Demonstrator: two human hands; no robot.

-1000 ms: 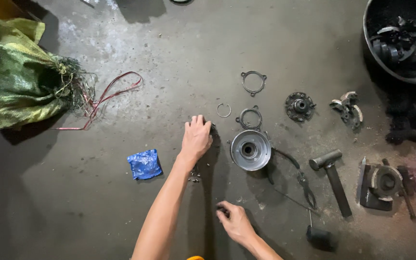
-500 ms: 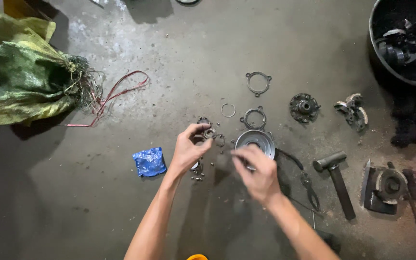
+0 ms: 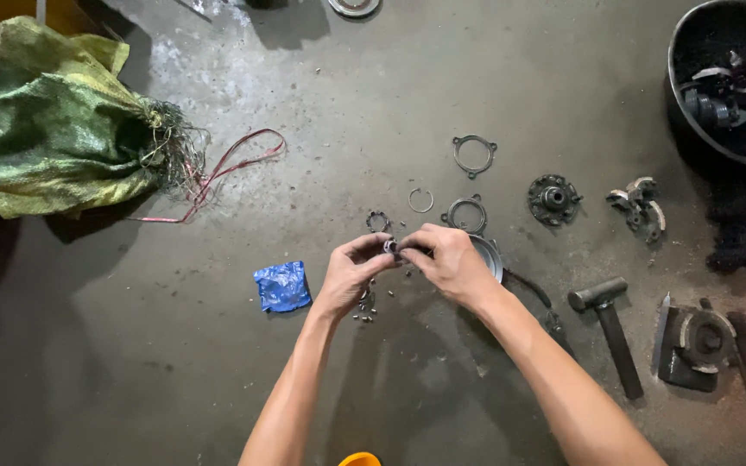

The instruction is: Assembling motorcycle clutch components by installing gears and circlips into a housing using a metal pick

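Note:
My left hand (image 3: pixel 349 274) and my right hand (image 3: pixel 447 260) meet over the grey concrete floor, and their fingertips pinch a small round metal part (image 3: pixel 390 246) between them. Just under the left hand lie several tiny metal rollers (image 3: pixel 364 312) on the floor. A shiny metal drum (image 3: pixel 489 256) is half hidden behind my right hand. Beyond the hands lie a small toothed ring (image 3: pixel 378 221), a snap ring (image 3: pixel 420 200) and a lugged ring (image 3: pixel 465 213).
A blue crumpled wrapper (image 3: pixel 282 286) lies left of the hands. A green sack (image 3: pixel 49 125) with red cord sits far left. To the right are a hammer (image 3: pixel 610 328), a hub (image 3: pixel 553 198), a clutch part (image 3: pixel 641 207), a block assembly (image 3: pixel 701 341) and a black tub (image 3: pixel 727 78).
My left hand lifted off the floor with the small part. My right hand came up from the near floor and now joins it on that part.

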